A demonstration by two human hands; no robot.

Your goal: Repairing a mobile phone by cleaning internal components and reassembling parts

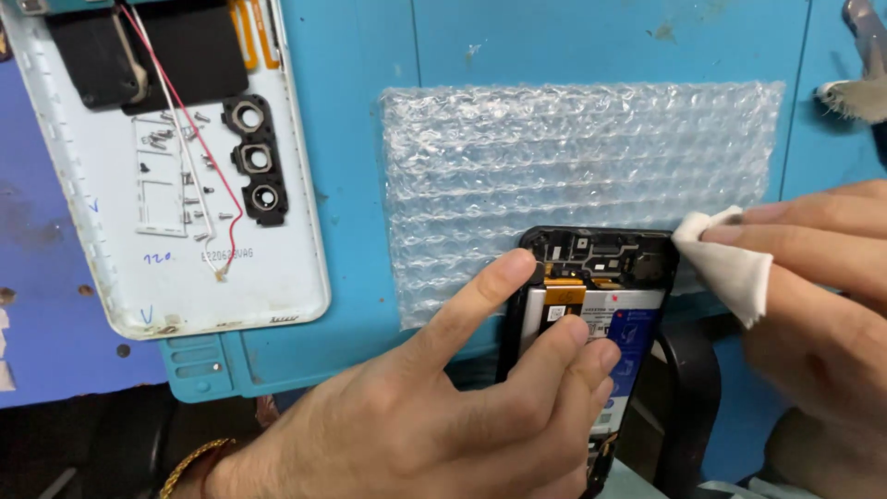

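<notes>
My left hand (443,397) holds an opened phone body (601,268) with a black frame and an exposed battery, my thumb on its top left corner and my fingers lying across the battery. My right hand (822,314) pinches a folded white wipe (730,263) against the phone's top right corner. The phone's upper end rests on a sheet of bubble wrap (573,157) lying on a blue work mat (370,139). The lower part of the phone is hidden behind my left hand.
A white phone back cover (111,231) lies inside-up at the left, with a black triple camera bezel (257,159), a red and a white wire, and several tiny screws on it. A metal tool (864,65) with a whitish tip lies at the top right edge.
</notes>
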